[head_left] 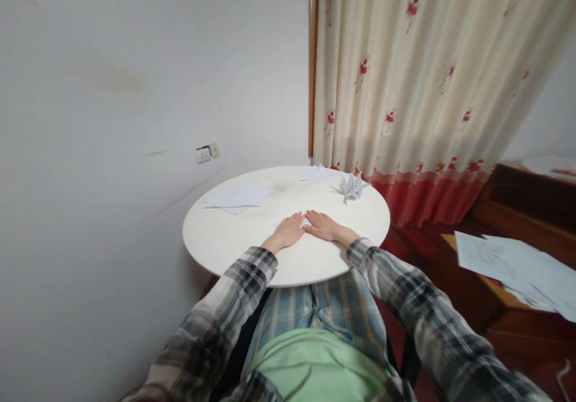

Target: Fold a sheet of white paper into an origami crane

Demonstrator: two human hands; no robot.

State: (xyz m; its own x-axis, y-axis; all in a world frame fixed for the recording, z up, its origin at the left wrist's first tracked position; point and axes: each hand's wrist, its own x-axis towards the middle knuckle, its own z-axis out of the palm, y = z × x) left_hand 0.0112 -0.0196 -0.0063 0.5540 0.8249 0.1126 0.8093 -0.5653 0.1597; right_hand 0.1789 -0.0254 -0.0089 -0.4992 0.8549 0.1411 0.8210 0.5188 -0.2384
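On the round white table [252, 243], a small piece of folded white paper [306, 221] lies mostly hidden beneath my hands. My left hand [290, 231] rests flat on its left part, fingers stretched forward. From the right, my right hand [322, 226] presses on the same paper, also flat, its fingertips close to those of the left. A folded paper figure with pointed tips [351, 187] stands near the table's right rim. Farther back lie some thin white paper pieces [316, 174].
A stack of white paper sheets [238, 197] lies at the table's left. Beside the table are a wall with a socket [203, 155] and a flowered curtain [405, 90]. Printed sheets [517, 267] sit on wooden furniture [486, 294] at the right.
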